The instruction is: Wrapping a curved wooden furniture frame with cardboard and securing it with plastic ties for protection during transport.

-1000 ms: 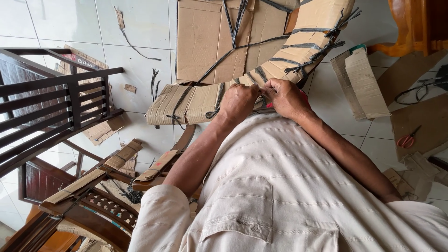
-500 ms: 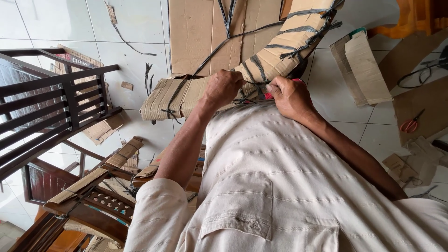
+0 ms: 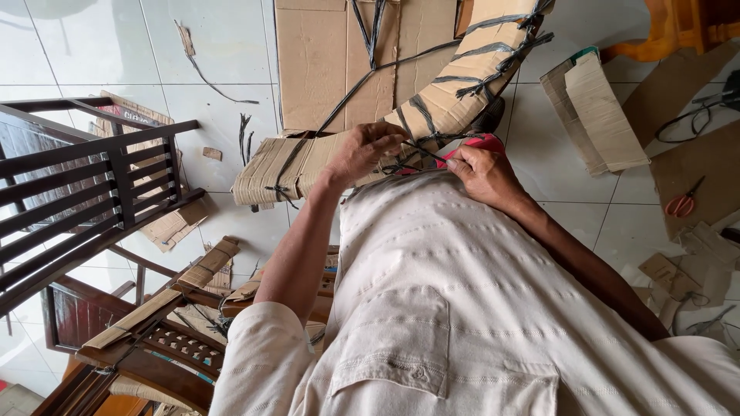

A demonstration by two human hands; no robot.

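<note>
A long cardboard-wrapped piece [image 3: 432, 115], bound with black strapping [image 3: 470, 77], was held at the middle of the view, just above the person's chest, running from lower left to upper right. The left hand [image 3: 362, 152] was closed on its near edge, fingers curled over the cardboard and pinching at a strap. The right hand [image 3: 482, 171] was clenched just beside it around a red-handled tool [image 3: 479, 143], of which only the handle was seen; what kind of tool it was could not be told. The two hands were set close together, nearly touching, at the knot of straps.

Behind the piece, a flat cardboard sheet [image 3: 324, 62] was laid on the white tiled floor [image 3: 116, 46], with loose black straps across it. To the right, a folded cardboard piece [image 3: 597, 115] was seen on the tiles, and further right, well apart, red-handled scissors [image 3: 682, 202] were lying on another brown sheet among scraps. At the left, a dark wooden slatted frame [image 3: 85, 192] was standing, and below it, carved dark wood parts partly wrapped in cardboard [image 3: 154, 308]. The lower view was filled by a pale shirt [image 3: 462, 323].
</note>
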